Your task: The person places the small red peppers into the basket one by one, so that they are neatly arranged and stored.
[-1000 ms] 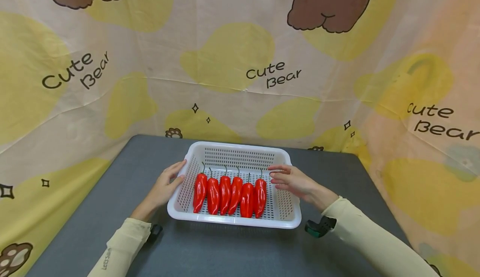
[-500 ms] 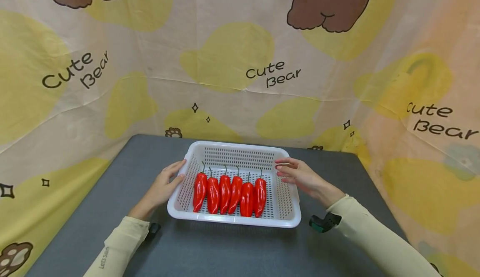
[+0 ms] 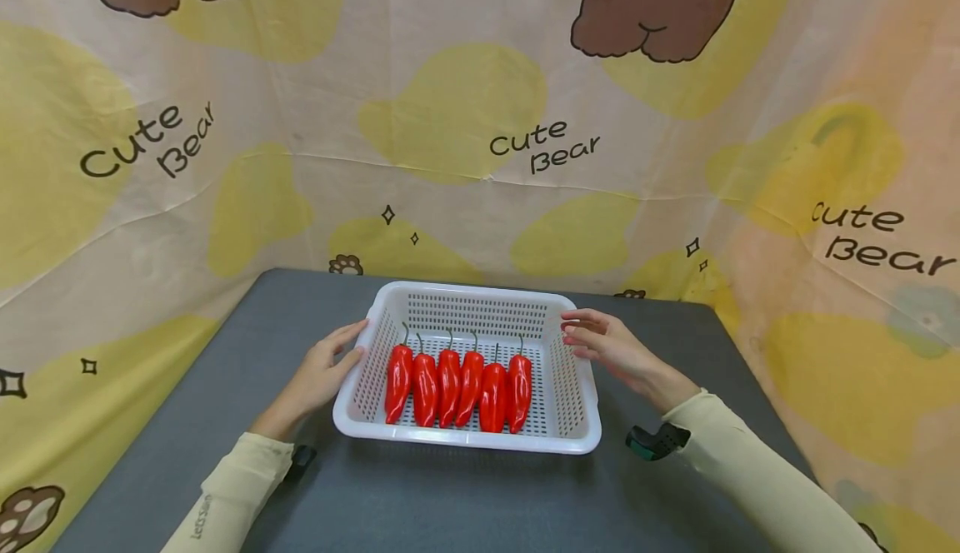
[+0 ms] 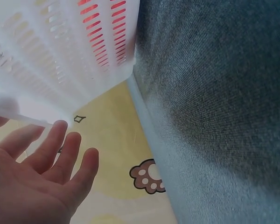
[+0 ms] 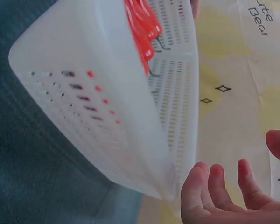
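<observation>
In the head view a white perforated plastic basket (image 3: 480, 445) stands on the grey table. Several glossy red peppers (image 3: 470, 378) with thin green stems lie side by side inside it. My left hand (image 3: 318, 378) is at the basket's left rim, its fingers extended and touching or very near it. The left wrist view shows those fingers (image 4: 86, 170) loosely spread beside the basket's outer wall (image 4: 65, 51). Over the right end of the basket hovers my right hand (image 3: 618, 353), fingers relaxed and holding nothing. In the right wrist view its fingertips (image 5: 245, 168) are spread near the rim.
The grey tabletop (image 3: 420, 503) extends around the basket. A cloth backdrop (image 3: 450, 112) with yellow patches, brown bears and "Cute Bear" lettering hangs behind and along both sides. Each forearm has a pale sleeve (image 3: 757, 470) and a dark wrist strap (image 3: 657, 441).
My right hand has moved rightward, from near the rightmost pepper to the basket's right rim. My left hand has shifted only slightly. The peppers lie as before.
</observation>
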`<act>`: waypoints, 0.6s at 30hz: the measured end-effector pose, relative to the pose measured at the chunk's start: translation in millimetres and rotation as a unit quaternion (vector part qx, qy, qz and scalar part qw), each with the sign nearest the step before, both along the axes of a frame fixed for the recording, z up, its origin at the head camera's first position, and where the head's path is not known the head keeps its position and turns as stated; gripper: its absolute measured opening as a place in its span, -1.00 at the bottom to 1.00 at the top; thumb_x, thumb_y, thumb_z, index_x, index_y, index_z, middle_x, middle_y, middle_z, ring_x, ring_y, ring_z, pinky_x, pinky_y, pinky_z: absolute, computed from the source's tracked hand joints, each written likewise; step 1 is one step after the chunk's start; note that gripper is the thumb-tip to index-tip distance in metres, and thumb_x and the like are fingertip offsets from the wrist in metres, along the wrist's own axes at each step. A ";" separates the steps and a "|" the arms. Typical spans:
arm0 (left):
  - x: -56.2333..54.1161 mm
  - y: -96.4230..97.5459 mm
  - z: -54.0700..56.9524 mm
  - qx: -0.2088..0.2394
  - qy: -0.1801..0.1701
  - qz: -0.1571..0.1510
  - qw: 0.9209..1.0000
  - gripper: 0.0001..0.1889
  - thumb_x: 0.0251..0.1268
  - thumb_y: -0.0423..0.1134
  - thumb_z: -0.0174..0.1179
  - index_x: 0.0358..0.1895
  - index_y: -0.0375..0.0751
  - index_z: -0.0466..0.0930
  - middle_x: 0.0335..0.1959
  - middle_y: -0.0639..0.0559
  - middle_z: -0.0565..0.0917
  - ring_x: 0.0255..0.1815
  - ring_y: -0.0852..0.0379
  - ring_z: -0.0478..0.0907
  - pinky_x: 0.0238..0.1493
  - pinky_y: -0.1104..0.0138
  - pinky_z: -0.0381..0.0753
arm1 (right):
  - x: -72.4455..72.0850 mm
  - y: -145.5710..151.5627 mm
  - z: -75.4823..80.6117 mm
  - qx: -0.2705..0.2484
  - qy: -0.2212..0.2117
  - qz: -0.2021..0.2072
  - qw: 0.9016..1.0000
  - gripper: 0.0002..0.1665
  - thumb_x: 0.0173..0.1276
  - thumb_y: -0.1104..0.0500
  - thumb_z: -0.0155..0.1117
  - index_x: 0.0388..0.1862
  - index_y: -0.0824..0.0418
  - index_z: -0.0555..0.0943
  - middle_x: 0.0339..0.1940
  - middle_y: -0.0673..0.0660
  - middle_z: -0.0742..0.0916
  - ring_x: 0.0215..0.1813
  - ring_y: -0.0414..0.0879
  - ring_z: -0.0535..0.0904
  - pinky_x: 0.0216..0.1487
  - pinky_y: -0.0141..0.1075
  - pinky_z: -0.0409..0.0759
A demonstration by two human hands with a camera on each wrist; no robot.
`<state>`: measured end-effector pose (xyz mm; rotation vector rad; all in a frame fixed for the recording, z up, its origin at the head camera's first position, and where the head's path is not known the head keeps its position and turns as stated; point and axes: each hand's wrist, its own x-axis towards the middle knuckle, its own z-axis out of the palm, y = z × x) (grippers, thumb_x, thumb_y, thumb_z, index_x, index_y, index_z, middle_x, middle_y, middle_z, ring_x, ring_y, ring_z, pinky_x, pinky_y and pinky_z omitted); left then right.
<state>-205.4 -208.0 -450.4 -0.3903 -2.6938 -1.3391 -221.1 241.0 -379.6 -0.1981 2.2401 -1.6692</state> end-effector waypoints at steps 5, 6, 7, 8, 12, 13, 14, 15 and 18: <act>1.9 -2.7 1.0 -0.004 0.012 0.005 1.000 -0.48 0.52 -0.31 0.07 0.48 -0.35 0.32 0.45 -0.42 0.38 0.30 -0.39 0.46 0.31 -0.34 0.43 | -0.1 5.3 -2.1 0.007 0.014 -0.004 1.000 -0.29 0.57 0.03 0.13 0.51 0.39 0.23 0.51 0.46 0.39 0.41 0.30 0.45 0.47 0.14 0.43; 2.6 -3.2 1.5 -0.005 0.013 0.007 1.000 -0.48 0.52 -0.31 0.07 0.47 -0.36 0.33 0.44 -0.42 0.39 0.30 -0.39 0.46 0.31 -0.33 0.43 | -0.4 6.6 -2.7 0.007 0.017 -0.005 1.000 -0.28 0.57 0.03 0.13 0.51 0.39 0.23 0.50 0.46 0.39 0.40 0.29 0.46 0.47 0.14 0.43; 3.2 -3.9 1.7 -0.005 0.015 0.008 1.000 -0.49 0.52 -0.32 0.07 0.47 -0.35 0.34 0.43 -0.42 0.40 0.30 -0.38 0.46 0.31 -0.33 0.43 | -0.7 8.0 -3.3 0.006 0.019 -0.006 1.000 -0.28 0.57 0.03 0.13 0.51 0.39 0.23 0.50 0.46 0.39 0.40 0.29 0.47 0.47 0.15 0.42; 3.3 -4.5 1.8 -0.006 0.019 0.010 1.000 -0.49 0.51 -0.33 0.08 0.46 -0.36 0.35 0.41 -0.42 0.42 0.29 -0.37 0.46 0.31 -0.33 0.42 | -0.7 9.3 -3.5 0.007 0.021 -0.007 1.000 -0.28 0.57 0.03 0.13 0.52 0.39 0.22 0.50 0.46 0.39 0.40 0.29 0.47 0.48 0.16 0.41; 4.9 -6.7 4.3 -0.008 0.021 0.015 1.000 -0.50 0.51 -0.32 0.09 0.44 -0.36 0.37 0.39 -0.41 0.44 0.29 -0.36 0.43 0.30 -0.32 0.39 | -2.3 14.9 -5.7 0.006 0.029 -0.014 0.999 -0.29 0.57 0.03 0.13 0.51 0.39 0.23 0.51 0.45 0.40 0.40 0.30 0.48 0.49 0.21 0.38; 5.1 -7.1 4.9 -0.008 0.023 0.016 1.000 -0.51 0.51 -0.32 0.09 0.44 -0.36 0.38 0.39 -0.41 0.45 0.30 -0.36 0.43 0.30 -0.32 0.38 | -2.5 15.9 -6.1 0.009 0.033 -0.015 0.999 -0.29 0.58 0.02 0.12 0.51 0.38 0.23 0.50 0.45 0.40 0.40 0.30 0.48 0.48 0.22 0.38; 5.3 -7.6 5.5 -0.009 0.025 0.018 0.999 -0.51 0.50 -0.33 0.09 0.43 -0.36 0.38 0.39 -0.41 0.45 0.30 -0.36 0.43 0.30 -0.32 0.39 | -2.7 16.9 -6.5 0.011 0.035 -0.020 0.999 -0.30 0.57 0.02 0.12 0.50 0.37 0.25 0.50 0.44 0.41 0.40 0.30 0.49 0.48 0.23 0.38; 5.9 -7.9 6.3 -0.009 0.025 0.019 0.999 -0.51 0.51 -0.32 0.09 0.43 -0.36 0.38 0.40 -0.40 0.45 0.31 -0.36 0.42 0.30 -0.33 0.38 | -3.2 18.2 -7.2 0.011 0.037 -0.022 0.999 -0.31 0.57 0.02 0.12 0.50 0.37 0.26 0.49 0.44 0.43 0.39 0.30 0.49 0.48 0.24 0.38; 6.0 -9.5 7.7 -0.012 0.028 0.022 0.999 -0.52 0.50 -0.32 0.09 0.43 -0.35 0.39 0.40 -0.40 0.44 0.32 -0.36 0.41 0.32 -0.34 0.37 | -3.6 21.4 -8.2 0.016 0.044 -0.031 0.998 -0.33 0.57 0.01 0.12 0.49 0.36 0.28 0.48 0.41 0.46 0.38 0.28 0.51 0.47 0.24 0.38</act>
